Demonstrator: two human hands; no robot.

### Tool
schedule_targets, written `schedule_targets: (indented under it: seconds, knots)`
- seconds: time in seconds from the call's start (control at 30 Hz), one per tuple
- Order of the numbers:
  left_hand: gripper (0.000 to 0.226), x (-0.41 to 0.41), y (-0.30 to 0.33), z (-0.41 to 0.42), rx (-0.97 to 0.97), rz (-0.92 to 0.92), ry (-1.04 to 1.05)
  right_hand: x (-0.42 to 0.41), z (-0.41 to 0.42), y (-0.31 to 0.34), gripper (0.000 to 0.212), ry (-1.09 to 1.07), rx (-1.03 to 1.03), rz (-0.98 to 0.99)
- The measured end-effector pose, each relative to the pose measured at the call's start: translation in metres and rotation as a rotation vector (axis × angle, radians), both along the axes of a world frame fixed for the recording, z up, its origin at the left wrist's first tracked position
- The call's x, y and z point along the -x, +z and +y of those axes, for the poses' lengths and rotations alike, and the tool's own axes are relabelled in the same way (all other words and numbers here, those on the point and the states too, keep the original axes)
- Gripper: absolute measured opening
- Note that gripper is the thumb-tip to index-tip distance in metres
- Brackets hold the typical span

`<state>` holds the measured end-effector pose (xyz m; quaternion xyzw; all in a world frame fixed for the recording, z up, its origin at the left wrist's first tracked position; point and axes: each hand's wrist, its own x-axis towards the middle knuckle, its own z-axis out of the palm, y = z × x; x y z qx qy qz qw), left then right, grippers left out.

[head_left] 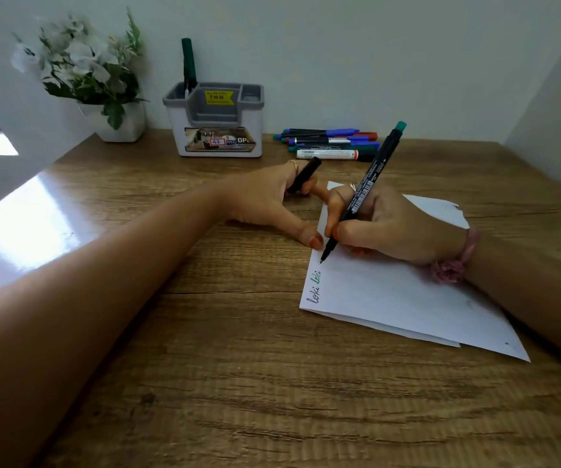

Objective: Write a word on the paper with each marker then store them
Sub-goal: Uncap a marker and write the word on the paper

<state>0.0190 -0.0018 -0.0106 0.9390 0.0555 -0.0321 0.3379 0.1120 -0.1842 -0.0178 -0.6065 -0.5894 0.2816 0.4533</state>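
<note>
A white sheet of paper (404, 298) lies on the wooden desk, with two written words, one dark and one green, along its left edge. My right hand (387, 228) grips a black marker with a green end (370, 177), its tip touching the paper just above the green word. My left hand (272, 201) rests beside the paper's left edge, thumb at the edge, and holds the marker's black cap (304, 175) between its fingers. Several more markers (331, 145) lie in a pile behind the paper. A grey-and-white desk organiser (215, 119) holds one green marker (188, 64) upright.
A white pot of artificial flowers (103, 86) stands at the back left beside the organiser. White walls close the desk at the back and right. A sunlit glossy patch marks the desk's left side (29, 224).
</note>
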Motion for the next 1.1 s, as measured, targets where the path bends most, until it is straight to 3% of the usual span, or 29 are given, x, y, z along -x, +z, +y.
schedule_targets:
  seconds: [0.1,0.23,0.37,0.53,0.67,0.87,1.03,1.1]
  knots:
    - [0.108,0.0012,0.0003,-0.0005,0.020,-0.010,-0.017,0.0014,-0.0007,0.0004,0.014,0.021,0.012,-0.039]
    - [0.084,-0.0002,-0.0003,0.0001,0.029,0.003,-0.005,0.0005,-0.0015,0.0013,0.012,0.027,0.039,-0.039]
    - [0.093,-0.0018,-0.0017,0.0009,0.009,-0.008,-0.014,0.0016,-0.0013,0.0014,0.002,0.033,0.039,-0.023]
    - [0.101,-0.0019,-0.0020,0.0017,0.009,-0.005,-0.034,0.0032,-0.0018,0.0025,0.005,0.044,0.055,-0.025]
    - [0.075,-0.0002,0.0007,-0.0005,0.029,0.006,-0.022,0.0036,-0.0008,0.0015,0.008,0.032,0.045,-0.029]
    - [0.087,-0.0004,0.0004,-0.0006,0.018,-0.010,-0.038,0.0026,-0.0009,0.0019,0.003,0.039,0.049,-0.033]
    - [0.067,0.0001,0.0015,-0.0007,0.028,-0.006,-0.034,0.0017,-0.0007,0.0012,0.004,0.006,0.046,-0.030]
    - [0.069,0.0007,0.0020,-0.0004,0.028,-0.002,-0.030,0.0028,-0.0008,0.0017,0.004,0.007,0.042,-0.031]
